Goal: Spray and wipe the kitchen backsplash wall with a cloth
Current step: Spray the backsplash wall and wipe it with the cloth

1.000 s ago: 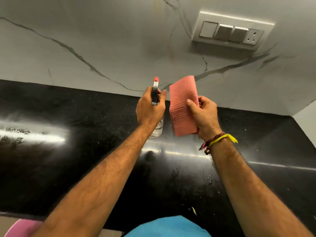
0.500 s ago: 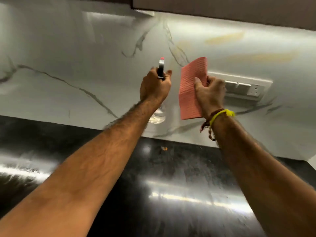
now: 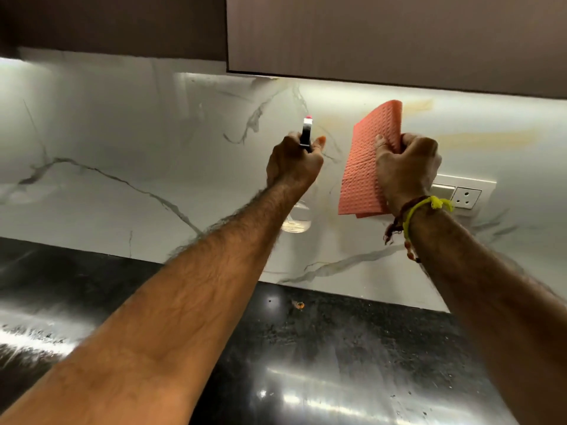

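The white marble backsplash wall (image 3: 153, 154) with grey veins runs across the view; yellowish smears (image 3: 487, 138) mark it at upper right. My left hand (image 3: 291, 164) grips a clear spray bottle (image 3: 296, 223) by its neck, the black and red nozzle (image 3: 306, 130) pointing at the wall. My right hand (image 3: 405, 167) holds a folded pink waffle cloth (image 3: 365, 161) upright close to the wall, beside the bottle.
A white switch and socket panel (image 3: 466, 194) sits on the wall just right of my right hand. Dark wall cabinets (image 3: 399, 35) hang above. A glossy black stone counter (image 3: 322, 363) with a small orange crumb (image 3: 299, 304) lies below.
Both hands have risen up the wall with the bottle and cloth, and my view has tilted up so the cabinets show. The cloth now covers part of the switch panel.
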